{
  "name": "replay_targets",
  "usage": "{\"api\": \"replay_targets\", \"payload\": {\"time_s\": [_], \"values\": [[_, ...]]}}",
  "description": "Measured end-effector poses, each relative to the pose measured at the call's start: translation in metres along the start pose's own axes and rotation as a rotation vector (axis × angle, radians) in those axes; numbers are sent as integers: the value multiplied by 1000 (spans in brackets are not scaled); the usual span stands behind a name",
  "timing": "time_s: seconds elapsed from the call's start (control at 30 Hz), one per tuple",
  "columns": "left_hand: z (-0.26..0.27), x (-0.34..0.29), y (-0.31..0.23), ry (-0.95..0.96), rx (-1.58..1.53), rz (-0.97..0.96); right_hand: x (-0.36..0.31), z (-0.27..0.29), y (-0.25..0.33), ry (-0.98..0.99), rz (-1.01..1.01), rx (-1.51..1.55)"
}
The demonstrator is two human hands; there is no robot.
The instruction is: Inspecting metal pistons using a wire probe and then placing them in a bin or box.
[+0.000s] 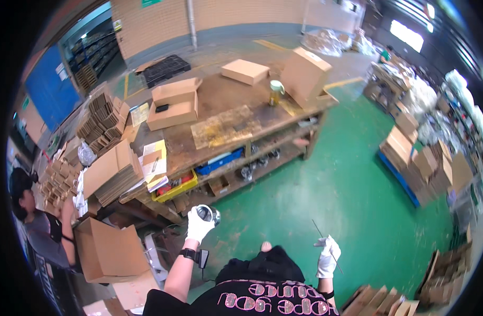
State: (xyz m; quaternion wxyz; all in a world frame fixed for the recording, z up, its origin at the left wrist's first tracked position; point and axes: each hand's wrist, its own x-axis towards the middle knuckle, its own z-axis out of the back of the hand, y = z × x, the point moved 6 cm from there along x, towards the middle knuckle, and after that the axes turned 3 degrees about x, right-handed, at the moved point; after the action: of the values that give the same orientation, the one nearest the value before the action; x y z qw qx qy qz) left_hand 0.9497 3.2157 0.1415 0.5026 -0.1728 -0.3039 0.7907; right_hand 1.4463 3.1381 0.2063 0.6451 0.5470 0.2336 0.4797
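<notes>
My left hand [198,227], in a white glove, is closed around a shiny dark, round, hollow metal part [216,216]. It holds the part just off the front side of the wooden workbench [210,100]. Out to the right, over the green floor, my right hand [329,257] also wears a white glove. Its fingers are closed on a thin dark rod [317,228], which slants past the hand on both sides. A watch-like band with a small box [195,255] sits on my left wrist.
On the bench are an open cardboard box [173,113], a flat carton [245,71], a tall carton [306,73] and a green-topped bottle [274,95]. A yellow bin [177,187] sits below. At left, a person [44,226] stands beside an open box [109,253]. A loaded blue pallet [402,179] is right.
</notes>
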Motion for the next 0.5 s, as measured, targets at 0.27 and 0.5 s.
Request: {"api": "replay_targets", "payload": {"time_s": [0.27,0.5], "values": [[-44,199,-138,28,44,-96,203,-120,38,268,67,52],[-117,383,-166,165,189,-154,297,-206,30,322,239,-202]]}}
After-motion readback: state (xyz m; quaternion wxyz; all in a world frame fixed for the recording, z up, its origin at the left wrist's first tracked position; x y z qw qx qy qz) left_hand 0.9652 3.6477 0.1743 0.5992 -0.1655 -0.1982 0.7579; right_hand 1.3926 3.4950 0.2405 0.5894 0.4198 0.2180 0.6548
